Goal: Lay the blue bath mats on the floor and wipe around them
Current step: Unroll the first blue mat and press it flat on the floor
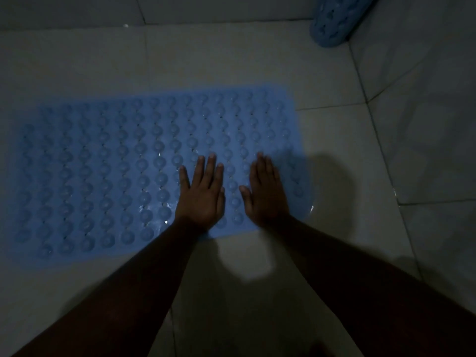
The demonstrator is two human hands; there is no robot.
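On a dim tiled floor (334, 155), blue bath mat (103, 163) lying flat with bumps facing up, left hand (203, 194) palm-down on its right part, fingers spread, right hand (265, 191) flat beside it, fingers extended, rolled blue mat (334, 19) upright in far-right corner.

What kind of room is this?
Most likely a bathroom: pale tiled floor, a blue bath mat with suction-cup bumps lying flat, and a second rolled mat in the corner.
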